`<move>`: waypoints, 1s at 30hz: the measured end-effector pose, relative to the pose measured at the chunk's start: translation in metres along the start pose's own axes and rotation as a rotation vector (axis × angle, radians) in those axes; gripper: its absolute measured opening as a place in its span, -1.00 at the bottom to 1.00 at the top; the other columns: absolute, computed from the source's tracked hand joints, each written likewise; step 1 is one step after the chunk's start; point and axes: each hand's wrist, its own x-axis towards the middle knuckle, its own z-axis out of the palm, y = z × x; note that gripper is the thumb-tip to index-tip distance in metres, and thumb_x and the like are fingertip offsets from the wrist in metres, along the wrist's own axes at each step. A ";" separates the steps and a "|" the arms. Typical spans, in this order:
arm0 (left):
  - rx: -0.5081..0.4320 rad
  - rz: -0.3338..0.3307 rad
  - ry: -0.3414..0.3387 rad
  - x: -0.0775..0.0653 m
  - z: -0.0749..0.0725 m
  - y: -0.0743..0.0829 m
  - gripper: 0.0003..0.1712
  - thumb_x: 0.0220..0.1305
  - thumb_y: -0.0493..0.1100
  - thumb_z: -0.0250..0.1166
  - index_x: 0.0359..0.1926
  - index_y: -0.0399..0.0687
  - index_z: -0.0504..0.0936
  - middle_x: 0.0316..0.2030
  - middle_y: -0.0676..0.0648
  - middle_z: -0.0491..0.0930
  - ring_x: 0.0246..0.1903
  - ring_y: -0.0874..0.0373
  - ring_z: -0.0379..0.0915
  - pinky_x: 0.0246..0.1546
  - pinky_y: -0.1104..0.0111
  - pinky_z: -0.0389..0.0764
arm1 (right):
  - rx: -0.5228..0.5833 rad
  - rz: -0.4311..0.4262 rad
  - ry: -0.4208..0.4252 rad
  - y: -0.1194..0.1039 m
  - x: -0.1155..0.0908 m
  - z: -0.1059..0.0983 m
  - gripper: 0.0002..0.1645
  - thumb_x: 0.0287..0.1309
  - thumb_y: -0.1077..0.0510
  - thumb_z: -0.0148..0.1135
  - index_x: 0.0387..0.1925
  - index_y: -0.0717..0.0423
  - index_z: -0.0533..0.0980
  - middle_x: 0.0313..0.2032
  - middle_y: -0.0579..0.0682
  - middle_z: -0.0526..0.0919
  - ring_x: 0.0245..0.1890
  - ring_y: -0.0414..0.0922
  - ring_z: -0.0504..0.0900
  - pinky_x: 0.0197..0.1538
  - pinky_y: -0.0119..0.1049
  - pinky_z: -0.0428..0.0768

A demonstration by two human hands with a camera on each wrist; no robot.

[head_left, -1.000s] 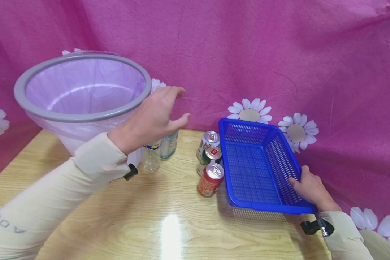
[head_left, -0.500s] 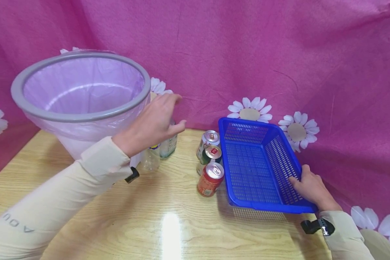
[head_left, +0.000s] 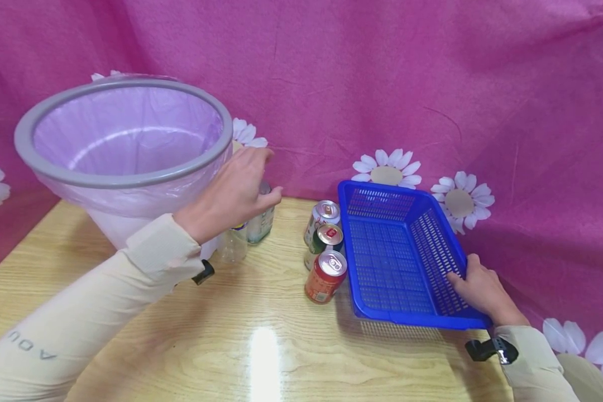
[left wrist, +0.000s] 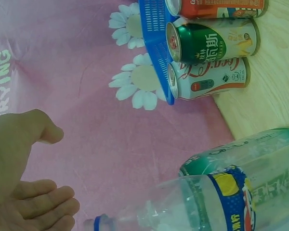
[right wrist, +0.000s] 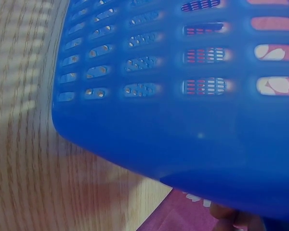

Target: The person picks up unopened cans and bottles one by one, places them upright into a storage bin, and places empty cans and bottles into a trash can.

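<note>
My left hand [head_left: 231, 192] is held in the air beside the bin, above a clear plastic bottle [head_left: 233, 245]. Its thumb and fingers are spread apart with nothing between them. The left wrist view shows the bottle's blue cap [left wrist: 97, 224] close to the fingertips, without clear contact. Behind that bottle stands a greenish see-through container [head_left: 262, 223], its top partly hidden by the hand. My right hand [head_left: 484, 290] grips the right rim of the blue plastic basket [head_left: 394, 318], thumb inside. In the right wrist view the basket's wall [right wrist: 173, 130] covers most of that hand.
A grey-rimmed bin [head_left: 105, 181] with a purple liner stands at left on the wooden table [head_left: 196, 346]. Red [head_left: 323, 283], green [head_left: 315, 254] and white [head_left: 314, 224] drink cans line up along the basket's left side. A pink flowered cloth [head_left: 301, 84] hangs behind.
My left hand has dropped slightly and shifted a little left, toward the bottle. The right hand and basket stay in place; the head view has shifted slightly.
</note>
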 end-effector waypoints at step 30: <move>0.047 -0.068 0.033 -0.001 0.017 -0.020 -0.48 0.12 -0.07 0.25 0.01 -0.36 0.46 -0.19 -0.23 0.57 -0.15 -0.10 0.50 0.00 0.10 0.54 | -0.014 -0.023 0.023 -0.001 -0.002 0.000 -0.39 0.32 -0.08 0.02 -0.03 0.43 0.16 -0.25 0.48 0.53 -0.30 0.34 0.61 -0.32 0.11 0.58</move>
